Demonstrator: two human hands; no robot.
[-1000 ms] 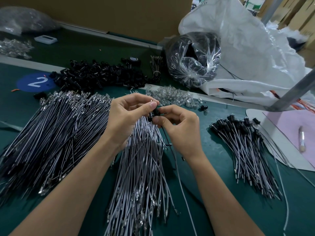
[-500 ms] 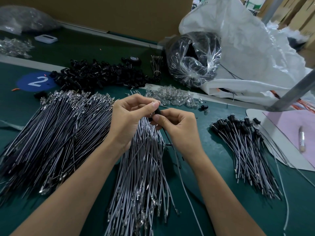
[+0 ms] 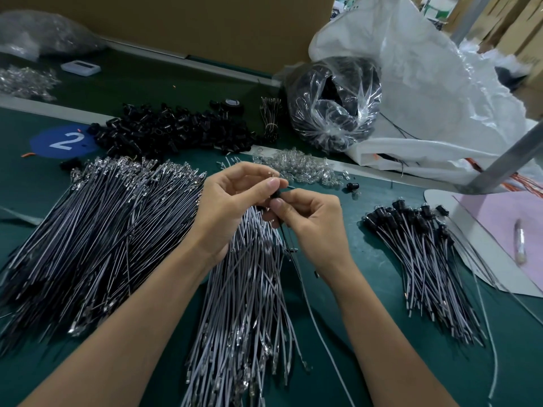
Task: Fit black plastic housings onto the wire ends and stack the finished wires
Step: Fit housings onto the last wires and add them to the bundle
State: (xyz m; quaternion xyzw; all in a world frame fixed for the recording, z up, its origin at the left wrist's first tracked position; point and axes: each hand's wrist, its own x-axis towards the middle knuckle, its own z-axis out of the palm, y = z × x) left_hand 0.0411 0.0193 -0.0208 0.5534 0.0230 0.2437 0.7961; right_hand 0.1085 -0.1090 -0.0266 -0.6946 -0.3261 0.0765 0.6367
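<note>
Now, with your left hand (image 3: 232,210) pinching the black housing (image 3: 275,195) and your right hand (image 3: 311,224) pinching the wire (image 3: 289,254) beneath it, push them straight together until seated

Dim, flat indoor light, white glare on the clear plastic bag (image 3: 352,113), soft shadows on the green table (image 3: 374,252) below the bag, darker left of it, wide-angle bowing at edges

We see a green bench (image 3: 29,183) carrying loose wire bundles (image 3: 102,230), a heap of black housings (image 3: 164,133), clear bulbs (image 3: 296,167) and finished wires (image 3: 423,254).
</note>
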